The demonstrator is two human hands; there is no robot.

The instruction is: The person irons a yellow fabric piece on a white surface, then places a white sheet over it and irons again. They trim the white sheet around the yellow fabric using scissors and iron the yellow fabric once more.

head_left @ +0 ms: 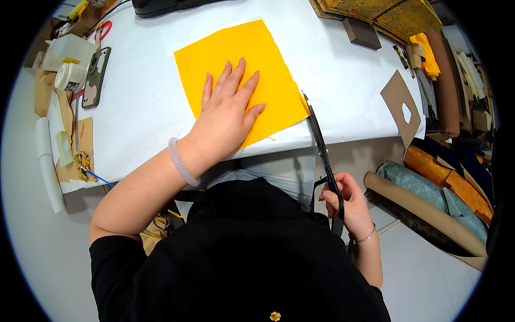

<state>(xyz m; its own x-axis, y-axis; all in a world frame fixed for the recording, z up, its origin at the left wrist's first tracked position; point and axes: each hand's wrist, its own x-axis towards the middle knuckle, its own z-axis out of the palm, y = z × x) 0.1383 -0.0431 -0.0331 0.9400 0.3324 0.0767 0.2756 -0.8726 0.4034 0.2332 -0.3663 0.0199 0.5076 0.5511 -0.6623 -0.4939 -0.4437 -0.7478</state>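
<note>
A square of yellow fabric (244,53) lies on the white table (150,107), its near corner reaching the table's front edge. My left hand (228,115) rests flat on the fabric's near part, fingers spread, a pale bangle on the wrist. My right hand (343,201) sits below the table edge, gripping the handles of long black scissors (319,142). The blades point up and away, with the tips at the fabric's right edge.
A phone (96,75), a tape roll (68,77) and paper scraps crowd the table's left end. A brown cardboard template (402,104) with a cut-out hangs at the right edge. Fabric rolls (429,204) lie on the floor at right. Patterned fabric (375,13) sits far right.
</note>
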